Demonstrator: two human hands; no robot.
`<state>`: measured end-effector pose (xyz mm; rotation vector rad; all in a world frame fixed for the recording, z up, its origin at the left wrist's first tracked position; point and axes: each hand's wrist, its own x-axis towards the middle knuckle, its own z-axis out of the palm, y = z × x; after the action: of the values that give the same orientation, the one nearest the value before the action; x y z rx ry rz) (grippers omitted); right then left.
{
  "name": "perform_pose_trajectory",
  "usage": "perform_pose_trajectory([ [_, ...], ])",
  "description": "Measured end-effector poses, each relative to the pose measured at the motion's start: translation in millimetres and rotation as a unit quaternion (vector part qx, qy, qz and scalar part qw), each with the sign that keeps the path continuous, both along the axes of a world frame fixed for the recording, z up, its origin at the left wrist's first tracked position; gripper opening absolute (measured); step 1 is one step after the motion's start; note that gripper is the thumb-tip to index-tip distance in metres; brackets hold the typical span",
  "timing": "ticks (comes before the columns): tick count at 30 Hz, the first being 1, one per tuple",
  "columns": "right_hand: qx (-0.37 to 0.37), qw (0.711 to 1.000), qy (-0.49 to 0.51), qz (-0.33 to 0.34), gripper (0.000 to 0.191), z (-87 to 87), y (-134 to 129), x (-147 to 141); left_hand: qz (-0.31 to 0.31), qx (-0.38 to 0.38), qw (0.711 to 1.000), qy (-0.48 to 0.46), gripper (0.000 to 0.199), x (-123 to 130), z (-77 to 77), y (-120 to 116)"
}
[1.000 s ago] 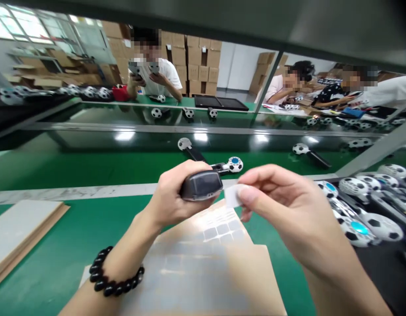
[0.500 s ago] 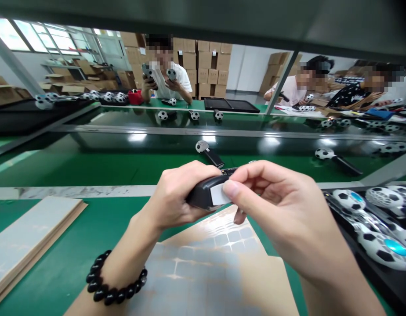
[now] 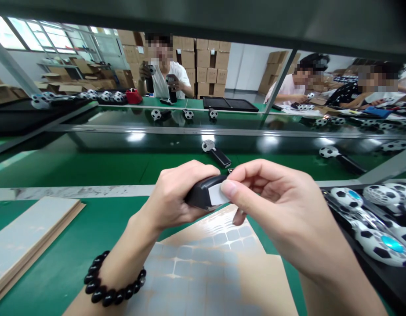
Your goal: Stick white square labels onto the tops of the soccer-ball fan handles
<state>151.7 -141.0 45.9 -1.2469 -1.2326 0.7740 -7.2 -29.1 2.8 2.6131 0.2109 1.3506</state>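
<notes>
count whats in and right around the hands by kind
hands: 2 (left hand, right hand)
black handle: 1
white square patch: 1
black bead bracelet: 1
sheet of grey squares: 1
total: 6

Left hand (image 3: 172,195) grips a black plastic handle (image 3: 203,193), held roughly level. Right hand (image 3: 282,206) pinches a small white pad (image 3: 219,194) against the handle's side. Tan sheet (image 3: 203,267) of grey square pads lies flat just below.
</notes>
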Motion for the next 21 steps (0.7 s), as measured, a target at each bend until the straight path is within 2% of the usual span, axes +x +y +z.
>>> perform_pose_trajectory([
  [6,-0.004,1.000,0.023,0.015,0.009,0.1,0.0,-0.2,-0.009,-0.007,1.000,-0.007,0.022,-0.3,-0.7,0.8],
  [21,0.001,1.000,0.001,-0.001,0.009,-0.8,-0.1,-1.0,-0.002,0.006,1.000,-0.007,0.021,-0.2,-2.6,1.7],
])
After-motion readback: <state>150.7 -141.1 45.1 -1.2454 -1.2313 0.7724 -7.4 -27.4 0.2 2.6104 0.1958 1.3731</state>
